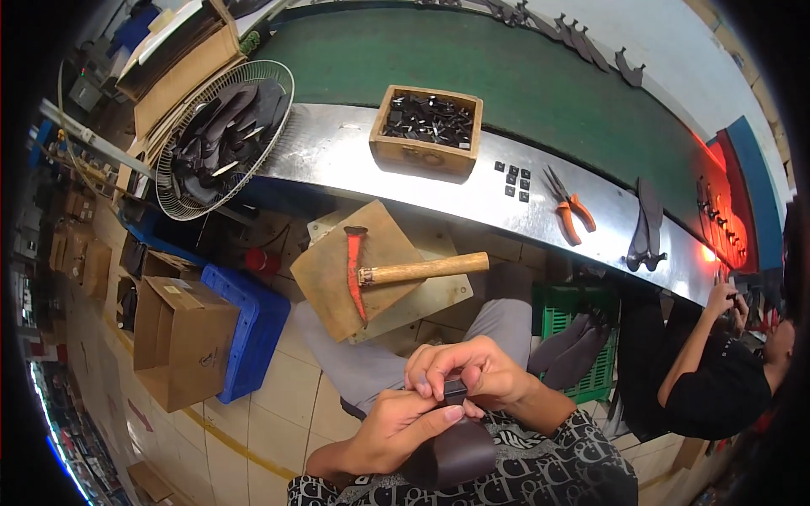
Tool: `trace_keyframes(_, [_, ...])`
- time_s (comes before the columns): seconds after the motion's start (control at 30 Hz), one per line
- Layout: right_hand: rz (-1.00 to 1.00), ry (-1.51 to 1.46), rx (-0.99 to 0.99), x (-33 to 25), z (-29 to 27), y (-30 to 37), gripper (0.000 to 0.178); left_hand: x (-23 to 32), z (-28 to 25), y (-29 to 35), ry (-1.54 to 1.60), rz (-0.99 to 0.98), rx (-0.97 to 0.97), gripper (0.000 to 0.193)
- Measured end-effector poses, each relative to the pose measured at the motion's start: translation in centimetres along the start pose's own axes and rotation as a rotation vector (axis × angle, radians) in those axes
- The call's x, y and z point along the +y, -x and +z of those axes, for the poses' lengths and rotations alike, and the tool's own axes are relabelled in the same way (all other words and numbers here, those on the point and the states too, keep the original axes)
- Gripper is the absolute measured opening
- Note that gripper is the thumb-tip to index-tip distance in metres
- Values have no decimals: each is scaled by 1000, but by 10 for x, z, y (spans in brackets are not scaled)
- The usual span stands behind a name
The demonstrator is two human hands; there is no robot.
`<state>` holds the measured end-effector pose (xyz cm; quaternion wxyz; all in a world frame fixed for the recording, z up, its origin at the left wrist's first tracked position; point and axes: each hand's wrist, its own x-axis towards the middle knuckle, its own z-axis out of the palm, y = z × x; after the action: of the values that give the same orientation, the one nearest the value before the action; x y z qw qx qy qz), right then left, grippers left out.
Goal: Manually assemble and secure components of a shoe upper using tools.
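In front of my body, both hands work at the end of a dark brown leather-like strap (466,455), which curls down against my shirt. My left hand (390,432) is closed on the strap, its thumb lying along it near the end. My right hand (485,371) pinches a small black block-like end piece (455,390) between thumb and fingers. That piece sits at the strap's end; how it is joined there is hidden by my fingers. Beyond my hands, a hammer (422,268) with a red head and wooden handle rests on a brown board (325,266) over my lap.
A metal bench edge (337,152) runs along a green conveyor belt (540,76). On it are a wooden box (422,157) of small black parts, several black squares (512,179), orange-handled pliers (578,218) and dark straps (645,228). A wire basket (181,198) stands left; a co-worker's arm (696,346) is at right.
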<state>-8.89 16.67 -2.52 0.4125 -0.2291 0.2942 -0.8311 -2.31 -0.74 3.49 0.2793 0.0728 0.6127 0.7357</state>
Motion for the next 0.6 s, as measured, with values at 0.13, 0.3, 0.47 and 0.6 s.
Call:
trace_keyframes(0.13, [-11, -106, -20, 4, -3, 3, 53, 0, 3, -5, 51, -7, -30, 26])
trace_keyframes(0.3, [-43, -121, 132, 0, -2, 12, 49, -2, 3, -19, 91, -89, -110, 26])
trace_keyframes(0.47, [-168, 427, 263, -21, -27, 13, 48, -20, -10, -20, -125, 215, 279, 27])
trace_keyframes(0.6, [-318, 948, 828, -68, -75, 55, 39, 26, -83, -60, -259, 468, 858, 29])
